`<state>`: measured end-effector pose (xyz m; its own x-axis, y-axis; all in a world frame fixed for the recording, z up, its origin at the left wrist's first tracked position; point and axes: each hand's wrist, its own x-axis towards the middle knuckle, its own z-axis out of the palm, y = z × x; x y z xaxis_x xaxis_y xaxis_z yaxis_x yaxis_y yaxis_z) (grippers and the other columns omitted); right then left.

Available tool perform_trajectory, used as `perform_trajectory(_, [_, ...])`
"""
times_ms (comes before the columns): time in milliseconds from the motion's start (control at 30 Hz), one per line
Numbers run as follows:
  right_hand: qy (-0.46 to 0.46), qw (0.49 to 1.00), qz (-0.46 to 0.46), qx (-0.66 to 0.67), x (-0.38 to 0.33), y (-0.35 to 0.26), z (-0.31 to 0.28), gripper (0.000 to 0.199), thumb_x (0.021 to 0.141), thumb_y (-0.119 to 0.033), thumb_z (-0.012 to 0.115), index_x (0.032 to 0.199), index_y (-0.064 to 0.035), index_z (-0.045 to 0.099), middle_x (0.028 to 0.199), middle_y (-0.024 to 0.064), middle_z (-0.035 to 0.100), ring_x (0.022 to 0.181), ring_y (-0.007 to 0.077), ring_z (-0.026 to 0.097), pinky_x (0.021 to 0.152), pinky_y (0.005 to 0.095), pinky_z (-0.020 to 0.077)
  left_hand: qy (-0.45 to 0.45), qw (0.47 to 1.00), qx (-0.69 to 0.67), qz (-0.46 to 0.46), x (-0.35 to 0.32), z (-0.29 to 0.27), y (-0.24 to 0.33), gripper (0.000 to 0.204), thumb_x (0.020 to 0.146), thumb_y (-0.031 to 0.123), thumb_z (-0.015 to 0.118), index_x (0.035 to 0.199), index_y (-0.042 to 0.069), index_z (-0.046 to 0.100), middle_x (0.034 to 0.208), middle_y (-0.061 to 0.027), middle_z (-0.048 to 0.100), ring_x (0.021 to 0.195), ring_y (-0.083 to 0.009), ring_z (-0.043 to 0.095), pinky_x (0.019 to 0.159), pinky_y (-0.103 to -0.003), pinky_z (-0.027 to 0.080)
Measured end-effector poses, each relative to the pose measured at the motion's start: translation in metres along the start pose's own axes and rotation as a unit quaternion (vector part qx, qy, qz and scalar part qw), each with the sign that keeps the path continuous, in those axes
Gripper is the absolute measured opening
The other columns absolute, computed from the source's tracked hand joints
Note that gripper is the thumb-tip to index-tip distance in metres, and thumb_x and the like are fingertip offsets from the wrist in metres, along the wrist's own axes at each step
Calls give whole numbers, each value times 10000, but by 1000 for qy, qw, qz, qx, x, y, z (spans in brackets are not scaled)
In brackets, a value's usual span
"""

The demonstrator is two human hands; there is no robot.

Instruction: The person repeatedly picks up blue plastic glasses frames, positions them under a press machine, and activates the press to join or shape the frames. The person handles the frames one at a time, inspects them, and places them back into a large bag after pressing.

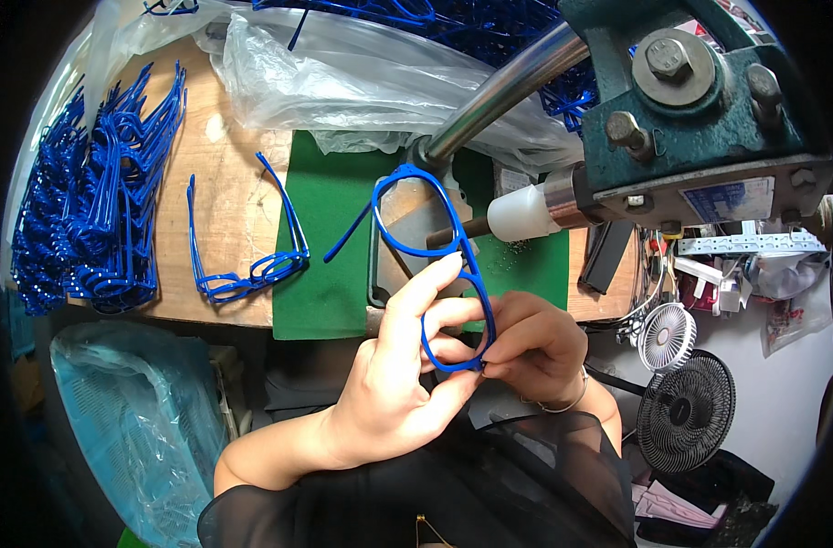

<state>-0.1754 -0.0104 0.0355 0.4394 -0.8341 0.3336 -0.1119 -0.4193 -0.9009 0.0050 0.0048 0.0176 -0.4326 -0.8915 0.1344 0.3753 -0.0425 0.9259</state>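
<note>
A blue glasses frame (456, 205) is held up on its side between both hands, its rims without lenses as far as I see. One of its arms sticks out toward the lower left. My left hand (403, 361) is closed on the lower rim and the bridge, with the index finger along the bridge. The fingertips of my right hand (535, 345) pinch the lower end corner of the frame, where a small dark bit shows that I cannot make out. Behind the frame stands the green press machine (700, 137) with its white collar (517, 215).
Left on the wooden table (229, 164) lies another blue glasses frame (252, 279), beside a dense stack of blue frames (97, 210). A green mat (330, 292) lies under the machine base. Clear plastic sheeting (298, 73) covers the back. Two fans (686, 411) stand at right; a blue basket (129, 429) at lower left.
</note>
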Motion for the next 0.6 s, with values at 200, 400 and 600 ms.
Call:
perform_trajectory(200, [-57, 998, 15, -6, 4, -2, -8, 189, 711, -29, 735, 881, -82, 671, 767, 58, 559, 654, 176, 547, 594, 261, 440, 4, 999, 20, -26, 0, -1, 2, 846, 743, -160, 562, 1407, 49, 81, 1231, -209, 482, 893, -159, 610, 795, -262, 490])
perform_trajectory(400, [-31, 999, 32, 17, 3, -3, -5, 188, 699, -9, 738, 862, -65, 663, 755, 58, 563, 654, 184, 542, 658, 276, 449, 9, 1000, 10, -20, 0, 0, 0, 841, 745, -162, 563, 1404, 48, 83, 1231, -210, 482, 906, -163, 612, 805, -260, 491])
perform_trajectory(600, [-25, 995, 80, 61, 4, -6, -4, 168, 707, -5, 732, 847, -54, 653, 763, 56, 574, 661, 186, 537, 740, 296, 459, 9, 1000, -7, -21, 0, -1, 1, 842, 748, -162, 560, 1404, 47, 76, 1233, -215, 478, 944, -177, 614, 817, -265, 490])
